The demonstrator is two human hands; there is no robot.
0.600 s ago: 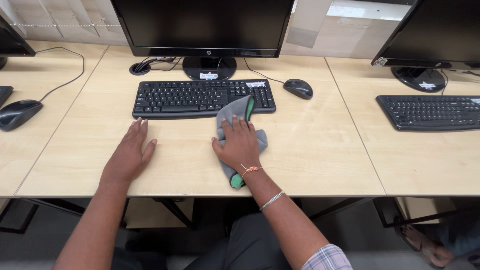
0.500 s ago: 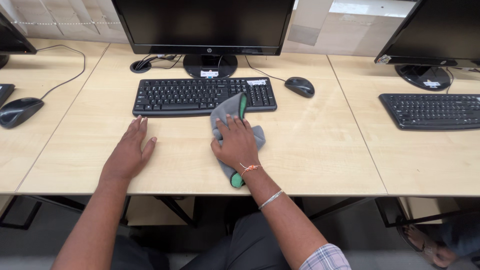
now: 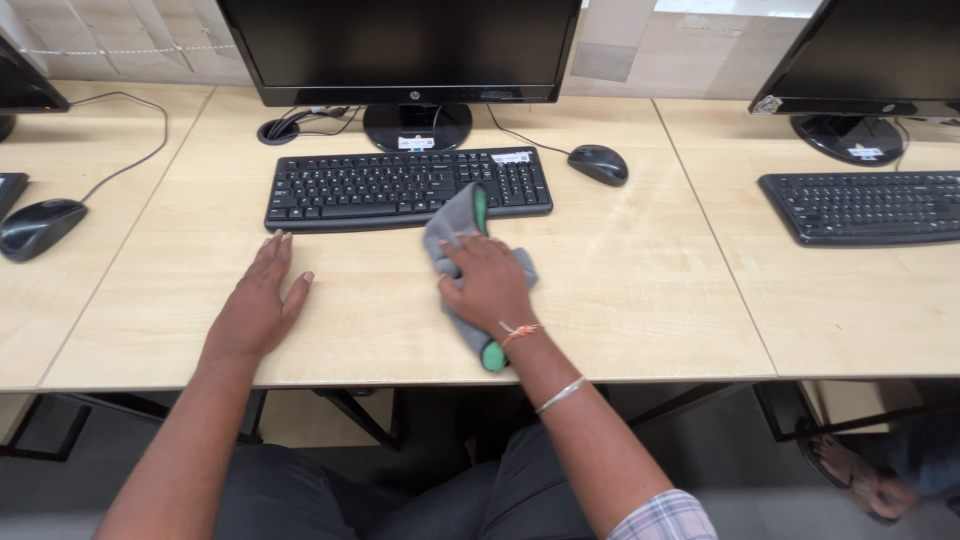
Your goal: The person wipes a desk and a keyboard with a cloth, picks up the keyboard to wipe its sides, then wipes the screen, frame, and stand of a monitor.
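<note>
Head view shows your right hand (image 3: 487, 287) pressed palm-down on a grey cloth (image 3: 462, 240) with green trim, fingers spread flat over it rather than curled around it, so it pins the cloth to the table (image 3: 640, 290) without gripping. The cloth lies just below the black keyboard (image 3: 405, 187), its upper fold reaching toward 12 o'clock and overlapping the keyboard's near edge, its lower green-tipped end poking out at 6 o'clock beneath your wrist, close to the table's front edge. Your left hand (image 3: 258, 305) lies open and flat on the bare table at 9 o'clock from the cloth, well apart from it, holding nothing, fingertips pointing at the keyboard. A black mouse (image 3: 598, 164) sits at 2 o'clock from the cloth, just right of the keyboard. A dark monitor (image 3: 400, 50) stands behind the keyboard.
</note>
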